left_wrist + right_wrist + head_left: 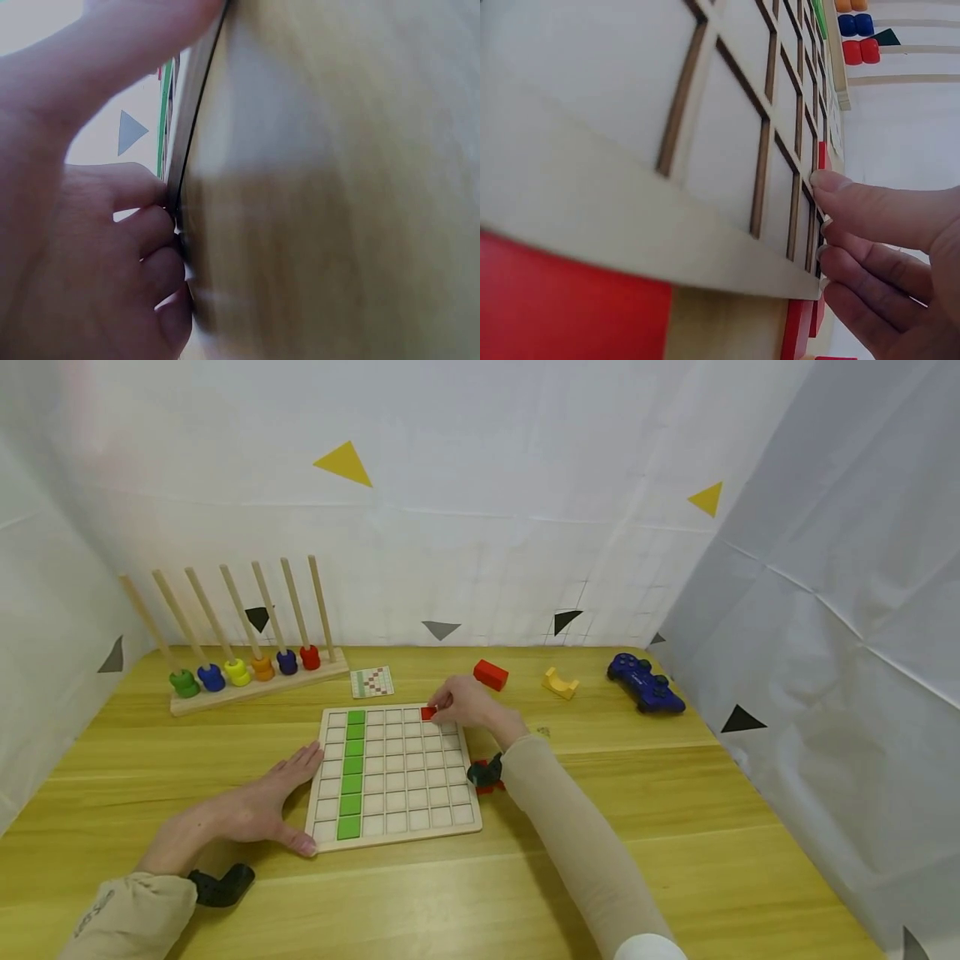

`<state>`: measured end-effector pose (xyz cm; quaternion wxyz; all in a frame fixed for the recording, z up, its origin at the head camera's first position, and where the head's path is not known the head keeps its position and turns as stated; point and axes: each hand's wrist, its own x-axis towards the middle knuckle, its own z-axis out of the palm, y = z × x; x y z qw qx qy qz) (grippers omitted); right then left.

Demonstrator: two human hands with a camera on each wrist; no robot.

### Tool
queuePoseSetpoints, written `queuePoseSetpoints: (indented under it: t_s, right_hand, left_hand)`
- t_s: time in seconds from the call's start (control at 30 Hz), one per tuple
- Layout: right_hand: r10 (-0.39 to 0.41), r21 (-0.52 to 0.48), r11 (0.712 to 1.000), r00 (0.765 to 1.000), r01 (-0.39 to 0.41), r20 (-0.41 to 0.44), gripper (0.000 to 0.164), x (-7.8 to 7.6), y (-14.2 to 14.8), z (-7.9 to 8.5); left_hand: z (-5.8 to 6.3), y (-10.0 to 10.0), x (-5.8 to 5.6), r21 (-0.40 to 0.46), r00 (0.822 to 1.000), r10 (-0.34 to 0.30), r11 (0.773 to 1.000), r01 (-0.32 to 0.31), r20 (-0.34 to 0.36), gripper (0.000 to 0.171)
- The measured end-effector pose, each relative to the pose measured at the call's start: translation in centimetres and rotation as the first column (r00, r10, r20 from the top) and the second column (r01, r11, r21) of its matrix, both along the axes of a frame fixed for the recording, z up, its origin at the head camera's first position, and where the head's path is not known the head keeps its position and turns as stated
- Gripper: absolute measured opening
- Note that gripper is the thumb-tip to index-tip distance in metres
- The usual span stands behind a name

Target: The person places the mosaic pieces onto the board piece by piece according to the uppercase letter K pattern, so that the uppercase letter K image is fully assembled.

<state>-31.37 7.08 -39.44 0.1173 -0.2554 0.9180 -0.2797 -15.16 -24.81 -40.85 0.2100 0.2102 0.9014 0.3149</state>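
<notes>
A pale wooden grid board [396, 840] lies on the table, with a column of green tiles [352, 765] near its left side. My left hand [262, 802] is spread at the board's left edge, its fingertips touching the side and its thumb at the near left corner. In the left wrist view the left fingers [150, 217] sit against the board's edge. At the far edge of the grid, my right hand [468, 702] pinches a small red tile [428, 713] at a top-row cell. The right wrist view shows the tile partly hidden behind the thumb [855, 199].
Red pieces [486, 788] lie right of the board, partly hidden by the wrist camera. Behind stand a peg rack [255, 683] with coloured beads and a small pattern card [372, 682]. Further right are a red block [491, 675], a yellow arch [559, 683] and a blue game controller [646, 683].
</notes>
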Motion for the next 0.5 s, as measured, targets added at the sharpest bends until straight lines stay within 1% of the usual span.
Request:
queuePoseSetpoints:
  t_s: [0.17, 0.33, 0.4, 0.5]
  right_hand:
    - [-0.007, -0.054, 0.999, 1.000, 0.006, -0.008, 0.029, -0.1, 0.6, -0.2]
    - [-0.044, -0.102, 0.994, 0.999, 0.042, -0.015, 0.032, -0.5, 2.0, -0.2]
    - [-0.057, -0.118, 0.992, 0.998, 0.053, -0.030, 0.031, -0.8, 2.7, -0.3]
    - [-0.078, -0.103, 0.992, 0.995, 0.071, -0.064, 0.028, -1.1, 3.6, -0.5]
  left_hand:
    - [-0.1, 0.0, 0.0, 0.006, 1.000, 0.001, 1.000, -0.001, -0.001, 0.132]
    - [-0.1, -0.1, 0.0, 0.006, 1.000, -0.001, 1.000, 0.001, -0.007, 0.133]
    - [0.0, -0.1, 0.0, 0.007, 1.000, -0.001, 1.000, 0.001, -0.007, 0.133]
    - [-0.1, -0.1, 0.0, 0.003, 1.000, -0.002, 1.000, 0.002, -0.007, 0.133]
